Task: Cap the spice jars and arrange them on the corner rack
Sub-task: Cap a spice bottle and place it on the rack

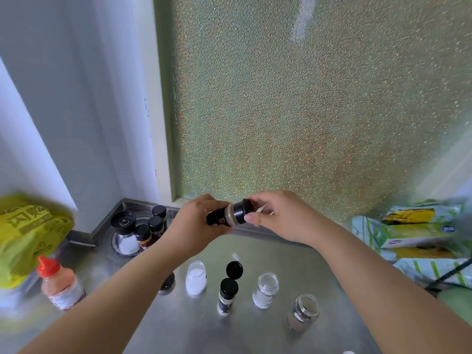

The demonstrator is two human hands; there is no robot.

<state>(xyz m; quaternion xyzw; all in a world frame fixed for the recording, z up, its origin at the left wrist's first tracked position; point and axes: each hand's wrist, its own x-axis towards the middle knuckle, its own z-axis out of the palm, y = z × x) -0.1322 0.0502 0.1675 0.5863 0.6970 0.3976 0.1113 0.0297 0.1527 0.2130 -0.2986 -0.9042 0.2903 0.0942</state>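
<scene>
My left hand [198, 221] grips a black-labelled spice jar [224, 217] held tilted on its side above the steel counter. My right hand [275, 213] has its fingers on the jar's black cap [241, 212]. Below on the counter stand an uncapped jar of white powder [195, 278], a jar with its black flip lid open [227, 293], an uncapped glass jar [265, 290] and an uncapped jar of brown powder [304, 312]. A loose black cap [167, 281] lies partly under my left forearm. In the back left corner, the rack [116, 242] holds several black-capped jars [155, 224].
A red-capped sauce bottle [60, 287] stands at the left, with a yellow bag [28, 233] behind it. Green and white packets [419, 236] are stacked at the right, a dark cable across them. A glittery wall panel [293, 111] backs the steel counter [229, 335].
</scene>
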